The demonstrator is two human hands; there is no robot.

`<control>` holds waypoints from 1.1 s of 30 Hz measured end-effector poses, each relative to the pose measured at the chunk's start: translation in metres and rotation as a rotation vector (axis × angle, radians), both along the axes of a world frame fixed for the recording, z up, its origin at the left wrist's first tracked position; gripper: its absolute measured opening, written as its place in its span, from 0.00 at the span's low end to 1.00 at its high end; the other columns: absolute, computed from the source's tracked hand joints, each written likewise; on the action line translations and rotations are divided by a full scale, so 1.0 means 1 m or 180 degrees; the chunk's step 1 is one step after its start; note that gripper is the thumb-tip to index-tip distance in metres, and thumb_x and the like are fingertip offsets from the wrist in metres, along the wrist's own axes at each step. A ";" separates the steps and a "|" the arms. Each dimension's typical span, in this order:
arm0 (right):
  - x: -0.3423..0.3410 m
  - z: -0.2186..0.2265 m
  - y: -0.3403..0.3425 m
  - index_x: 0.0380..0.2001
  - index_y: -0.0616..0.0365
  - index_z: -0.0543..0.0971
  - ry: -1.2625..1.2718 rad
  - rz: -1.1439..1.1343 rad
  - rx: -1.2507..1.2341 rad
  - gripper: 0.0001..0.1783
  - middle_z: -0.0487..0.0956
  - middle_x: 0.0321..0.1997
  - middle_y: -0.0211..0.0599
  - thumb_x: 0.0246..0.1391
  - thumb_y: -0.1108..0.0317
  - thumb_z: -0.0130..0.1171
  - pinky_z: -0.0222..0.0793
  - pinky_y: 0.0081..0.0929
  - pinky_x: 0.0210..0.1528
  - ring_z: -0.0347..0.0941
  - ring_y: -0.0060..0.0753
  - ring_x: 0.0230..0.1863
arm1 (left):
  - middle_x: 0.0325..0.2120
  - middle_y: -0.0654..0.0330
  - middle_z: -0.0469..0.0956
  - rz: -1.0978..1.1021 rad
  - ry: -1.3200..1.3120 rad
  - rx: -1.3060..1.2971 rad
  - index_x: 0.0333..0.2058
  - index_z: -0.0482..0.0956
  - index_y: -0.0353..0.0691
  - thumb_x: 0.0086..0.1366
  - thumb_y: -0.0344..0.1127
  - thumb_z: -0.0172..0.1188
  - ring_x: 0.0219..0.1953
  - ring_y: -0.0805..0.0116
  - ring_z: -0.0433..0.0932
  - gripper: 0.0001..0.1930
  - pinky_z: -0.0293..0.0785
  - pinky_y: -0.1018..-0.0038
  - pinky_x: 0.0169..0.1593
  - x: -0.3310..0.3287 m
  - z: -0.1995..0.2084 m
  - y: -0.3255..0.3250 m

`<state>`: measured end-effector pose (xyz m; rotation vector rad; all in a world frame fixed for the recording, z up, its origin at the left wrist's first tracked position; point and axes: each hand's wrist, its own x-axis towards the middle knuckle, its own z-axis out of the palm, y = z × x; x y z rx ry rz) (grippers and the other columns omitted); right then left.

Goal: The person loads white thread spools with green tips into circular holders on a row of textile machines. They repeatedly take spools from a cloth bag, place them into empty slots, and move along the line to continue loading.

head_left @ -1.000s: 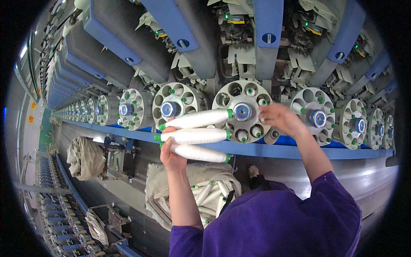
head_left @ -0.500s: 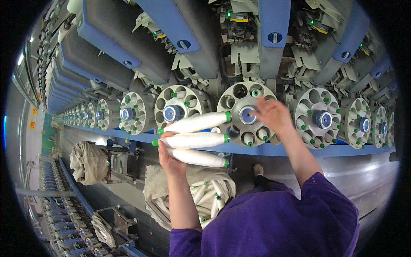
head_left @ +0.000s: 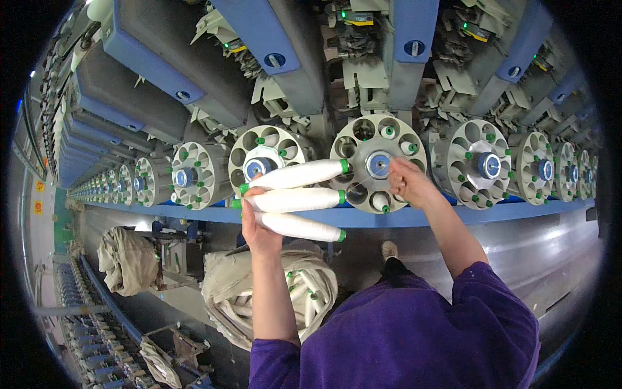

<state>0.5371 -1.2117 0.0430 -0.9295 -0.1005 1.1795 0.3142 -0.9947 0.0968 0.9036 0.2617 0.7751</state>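
Right hand (head_left: 414, 184) now lower beside the blue hub (head_left: 378, 165), fingers (head_left: 403, 174) bunched

Floor (head_left: 551, 236): pale glare is streaking
White spools (head_left: 299, 200): are reflecting brightly
Green lamps (head_left: 465, 26): are glowing
Blue rail (head_left: 369, 219): is bending toward the edges
Picture corners: are falling black

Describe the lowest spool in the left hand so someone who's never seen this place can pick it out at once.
Start from the purple shirt at the bottom and follow its left sleeve up to the left hand. It holds three white spools with green tips, fanned one above another. Yours is the lowest spool, the only one of the three slanting down to the right.
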 end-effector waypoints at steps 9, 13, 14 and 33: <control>0.009 -0.007 0.007 0.26 0.51 0.68 0.1121 -0.0132 0.1534 0.14 0.67 0.23 0.22 0.62 0.58 0.41 0.61 0.56 0.55 0.68 0.28 0.30 | 0.55 0.54 0.61 -0.0213 -0.0015 -0.0020 0.39 0.71 0.40 0.66 0.50 0.44 0.54 0.57 0.65 0.19 0.63 0.61 0.56 0.035 -0.018 0.001; 0.029 -0.007 0.000 0.21 0.51 0.65 0.1730 -0.0749 0.1762 0.15 0.63 0.20 0.23 0.62 0.62 0.41 0.67 0.46 0.49 0.65 0.24 0.25 | 0.55 0.55 0.61 -0.0166 -0.0075 -0.0044 0.38 0.72 0.39 0.64 0.50 0.47 0.54 0.58 0.64 0.19 0.62 0.61 0.57 0.039 -0.022 0.005; 0.030 -0.006 -0.001 0.21 0.51 0.64 0.1961 -0.0787 0.1766 0.15 0.63 0.20 0.23 0.62 0.60 0.40 0.69 0.44 0.47 0.64 0.23 0.24 | 0.55 0.55 0.62 -0.0073 0.0059 0.0067 0.38 0.72 0.39 0.64 0.50 0.48 0.54 0.59 0.64 0.18 0.62 0.62 0.56 0.042 -0.025 0.006; -0.034 -0.006 0.018 0.28 0.60 0.72 -0.4263 0.1827 -0.1240 0.25 0.75 0.19 0.35 0.61 0.47 0.40 0.67 0.28 0.28 0.73 0.25 0.27 | 0.33 0.59 0.76 0.0863 -0.0234 -0.0925 0.45 0.70 0.46 0.57 0.33 0.52 0.29 0.65 0.74 0.15 0.74 0.66 0.33 0.022 -0.005 0.003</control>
